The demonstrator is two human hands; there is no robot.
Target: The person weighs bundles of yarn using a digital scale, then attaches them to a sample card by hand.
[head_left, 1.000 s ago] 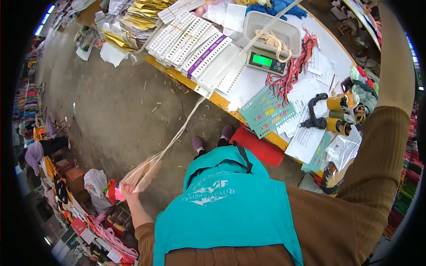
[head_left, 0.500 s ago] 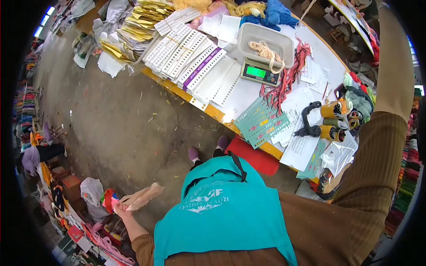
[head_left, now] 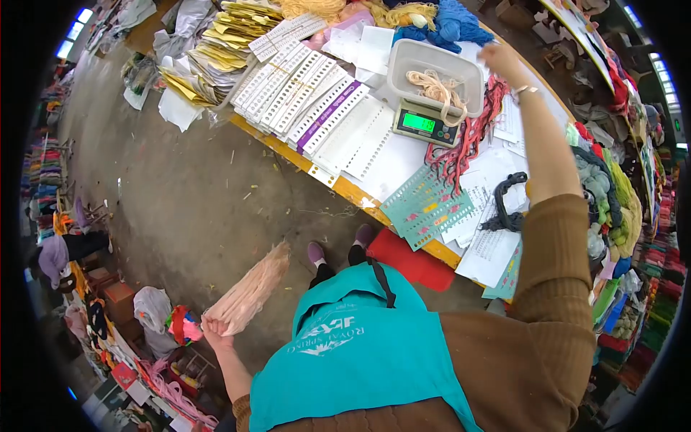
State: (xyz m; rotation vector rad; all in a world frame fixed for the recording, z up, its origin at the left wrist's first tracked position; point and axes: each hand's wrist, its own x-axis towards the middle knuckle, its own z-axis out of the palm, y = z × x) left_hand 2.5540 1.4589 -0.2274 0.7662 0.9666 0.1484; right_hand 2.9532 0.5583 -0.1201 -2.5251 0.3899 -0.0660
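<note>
My left hand (head_left: 216, 327), at the lower left, is closed round one end of a pale pink skein of thread (head_left: 250, 288). The skein fans out over the floor. Beside the right rim of a clear plastic tub (head_left: 398, 61) is my right hand (head_left: 506, 63), its fingers curled in; what they hold, if anything, does not show. In the tub lies a cream thread bundle (head_left: 435, 88), partly draped over the near rim. Under the tub stands a digital scale (head_left: 426, 124) with a lit green display. Red and dark threads (head_left: 471, 140) lie next to it.
Punched white cards (head_left: 288, 83) and yellow packets (head_left: 237, 36) are stacked along the yellow-edged table (head_left: 353, 193). Green printed cards (head_left: 428, 205) and a dark thread loop (head_left: 504, 205) lie nearer me. A red stool (head_left: 414, 263) stands below the edge. Another person (head_left: 54, 259) is at far left.
My right hand has swung from the far right to beside the tub. The pink skein in my left hand now hangs longer and more spread out.
</note>
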